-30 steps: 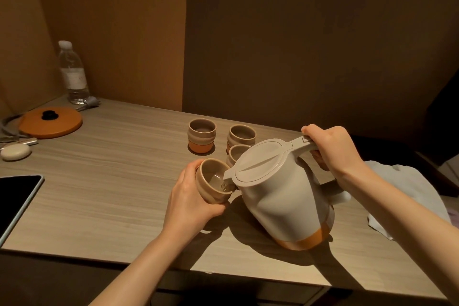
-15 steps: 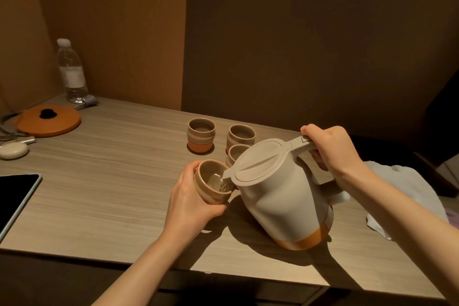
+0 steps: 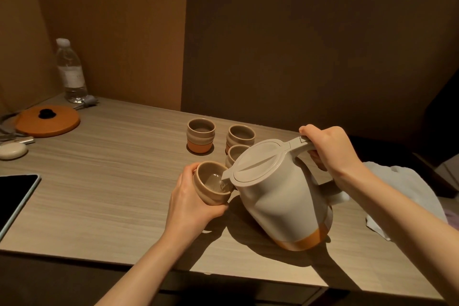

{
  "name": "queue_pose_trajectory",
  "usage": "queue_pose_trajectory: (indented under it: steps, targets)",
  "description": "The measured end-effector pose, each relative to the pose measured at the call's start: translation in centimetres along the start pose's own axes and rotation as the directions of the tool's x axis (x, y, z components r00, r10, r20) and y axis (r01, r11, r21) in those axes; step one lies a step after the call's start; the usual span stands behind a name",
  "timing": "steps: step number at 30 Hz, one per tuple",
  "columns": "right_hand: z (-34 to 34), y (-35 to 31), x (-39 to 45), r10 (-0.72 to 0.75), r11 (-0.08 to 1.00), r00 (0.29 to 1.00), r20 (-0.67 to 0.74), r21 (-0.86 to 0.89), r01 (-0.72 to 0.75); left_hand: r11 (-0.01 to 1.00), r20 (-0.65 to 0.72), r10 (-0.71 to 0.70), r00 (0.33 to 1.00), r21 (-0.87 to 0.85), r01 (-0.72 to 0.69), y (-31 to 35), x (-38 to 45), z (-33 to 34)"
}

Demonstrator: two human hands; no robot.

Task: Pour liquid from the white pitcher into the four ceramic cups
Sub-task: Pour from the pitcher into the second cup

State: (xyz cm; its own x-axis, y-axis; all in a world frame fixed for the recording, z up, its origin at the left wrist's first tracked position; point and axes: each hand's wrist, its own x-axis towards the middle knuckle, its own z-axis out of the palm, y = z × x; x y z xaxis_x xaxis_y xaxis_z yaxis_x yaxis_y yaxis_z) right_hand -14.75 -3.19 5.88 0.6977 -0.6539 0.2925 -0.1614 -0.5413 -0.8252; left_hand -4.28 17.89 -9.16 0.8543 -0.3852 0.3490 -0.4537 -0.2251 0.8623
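The left hand [image 3: 191,202] wraps its fingers round a cup [image 3: 212,186], holding it tipped toward the spout so the thin stream lands inside without splashing. The right hand [image 3: 327,148] curls round the handle of the white pitcher [image 3: 278,194], leaning it left with its base near the table [image 3: 99,181]. Three more cups [image 3: 201,134] wait just beyond. Compared with a second ago, the pose has barely changed; a little more liquid seems pooled in the cup.

The right hand [image 3: 327,149] is gripping the handle of the white pitcher [image 3: 280,196], tilting its spout over a cup [image 3: 211,185] held by the left hand [image 3: 191,204]. Three cups [image 3: 200,134] are standing behind on the tabletop [image 3: 104,181].
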Motion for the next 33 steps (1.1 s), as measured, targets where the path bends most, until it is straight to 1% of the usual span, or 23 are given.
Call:
queue_pose_trajectory:
  steps: [4, 8, 11, 14, 20, 25, 30, 33]
  targets:
    - [-0.3, 0.3, -0.3, -0.013, 1.000, 1.000, 0.006, 0.018, 0.013, 0.999, 0.004, -0.024, 1.000, -0.026, 0.024, -0.1, -0.1, 0.1]
    - [-1.0, 0.9, -0.7, 0.000, 0.998, 0.999, -0.046, 0.065, 0.003, 0.997, 0.010, -0.049, 0.999, -0.065, 0.050, 0.3, -0.3, 0.5]
    - [-1.6, 1.4, -1.1, 0.018, 0.993, 0.998, -0.057, 0.116, -0.011, 0.992, 0.018, -0.061, 0.998, -0.111, 0.063, 0.9, -0.6, 0.9]
    - [-2.4, 2.1, -1.6, 0.056, 0.980, 0.996, -0.071, 0.197, -0.041, 0.986, 0.025, -0.069, 0.997, -0.148, 0.072, 1.5, -0.7, 1.3]
    - [-3.5, 3.7, -2.5, 0.144, 0.957, 0.980, -0.136, 0.271, -0.103, 0.981, 0.048, -0.078, 0.996, -0.176, 0.086, 2.4, -0.8, 1.9]
    - [-4.2, 4.7, -3.2, 0.210, 0.933, 0.964, -0.161, 0.329, -0.149, 0.976, 0.073, -0.087, 0.994, -0.195, 0.100, 2.8, -0.6, 2.1]
    - [-4.6, 5.9, -3.5, 0.236, 0.924, 0.948, -0.212, 0.352, -0.151, 0.970, 0.035, -0.097, 0.995, -0.221, 0.102, 2.8, 0.3, 1.6]
    - [-4.6, 6.4, -3.7, 0.262, 0.909, 0.934, -0.241, 0.386, -0.155, 0.970, -0.013, -0.107, 0.994, -0.220, 0.102, 2.5, 1.5, 1.4]
